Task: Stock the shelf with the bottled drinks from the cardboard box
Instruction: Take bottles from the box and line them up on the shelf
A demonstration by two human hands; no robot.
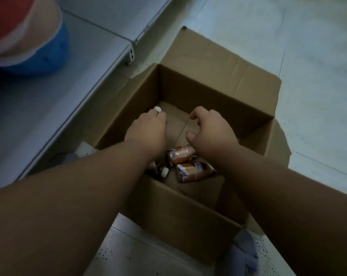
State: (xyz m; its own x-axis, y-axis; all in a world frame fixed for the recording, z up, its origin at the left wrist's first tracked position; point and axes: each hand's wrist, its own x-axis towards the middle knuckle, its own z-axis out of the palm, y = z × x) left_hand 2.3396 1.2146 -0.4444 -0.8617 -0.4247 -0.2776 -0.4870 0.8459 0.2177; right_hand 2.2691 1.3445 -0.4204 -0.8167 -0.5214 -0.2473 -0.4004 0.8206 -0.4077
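An open cardboard box stands on the floor, and both my arms reach into it. My left hand is closed over a bottle whose white cap sticks out past my fingers by the box's left wall. My right hand hovers over the bare box bottom with its fingers curled and apart, holding nothing. Below my hands two brown-labelled bottles lie on their sides. A third bottle with a white cap lies partly hidden under my left forearm.
The low grey shelf runs along the left, beside the box. A red, white and blue soft object sits on it at the top left. Pale floor tiles lie to the right. Box flaps are spread outward.
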